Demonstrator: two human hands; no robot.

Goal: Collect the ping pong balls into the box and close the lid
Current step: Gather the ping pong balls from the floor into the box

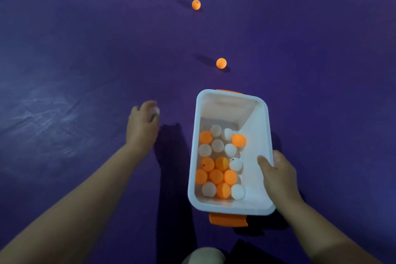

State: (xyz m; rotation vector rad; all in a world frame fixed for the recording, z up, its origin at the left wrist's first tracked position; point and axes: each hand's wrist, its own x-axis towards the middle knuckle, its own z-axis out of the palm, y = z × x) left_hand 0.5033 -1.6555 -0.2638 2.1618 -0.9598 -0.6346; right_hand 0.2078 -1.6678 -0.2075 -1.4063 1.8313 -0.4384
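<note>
A white plastic box (262, 113) with orange latches stands open on the purple floor, holding several orange and white ping pong balls (216, 176). My right hand (278, 176) grips its right rim, thumb inside the wall. Left of the box, my left hand (142, 123) is curled around a white ball (157, 111) that shows only at the fingertips. Two orange balls lie on the floor beyond the box, one close (221, 63) and one farther off (196, 4). No lid is in view.
Purple matting (85, 60) covers the floor all round, with scuffed pale streaks at the left. My knee (203, 256) shows at the bottom edge, just below the box's near latch (228, 219).
</note>
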